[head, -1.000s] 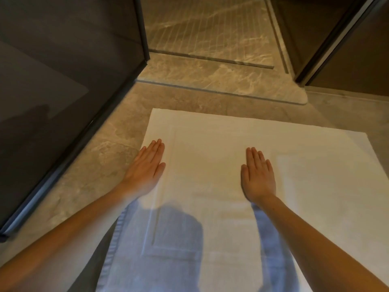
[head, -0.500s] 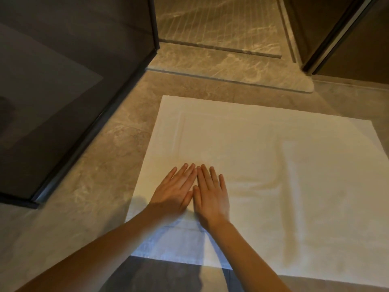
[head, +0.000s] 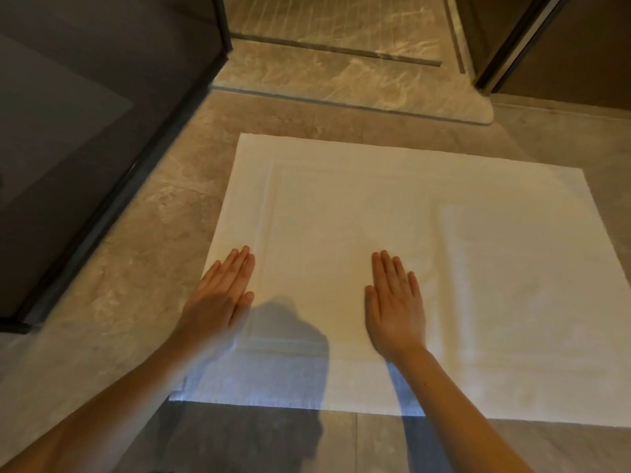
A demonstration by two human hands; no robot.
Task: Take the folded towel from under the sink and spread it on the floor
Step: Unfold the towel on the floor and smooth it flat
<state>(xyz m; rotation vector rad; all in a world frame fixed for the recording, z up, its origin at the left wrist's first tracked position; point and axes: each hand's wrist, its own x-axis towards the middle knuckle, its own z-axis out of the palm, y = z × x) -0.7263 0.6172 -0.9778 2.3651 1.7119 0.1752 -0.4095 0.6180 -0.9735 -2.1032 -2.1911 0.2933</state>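
Observation:
A white towel [head: 392, 233] lies unfolded and flat on the stone floor, with a raised border pattern near its left side. My left hand [head: 222, 295] rests palm down on the towel's left edge, fingers straight and together. My right hand [head: 394, 305] lies palm down near the towel's middle, fingers straight. Neither hand holds anything. The towel's right part runs out of view.
A dark glass panel with a black frame [head: 112, 206] stands along the left. Beyond the towel a raised marble sill [head: 341, 83] leads to a tiled shower floor. A dark door frame [head: 505, 49] stands at the upper right. Bare stone floor [head: 136, 274] surrounds the towel.
Half a second ago my hands lay side by side on the towel's near left part; they have now slid apart, the left to the left edge and the right toward the middle.

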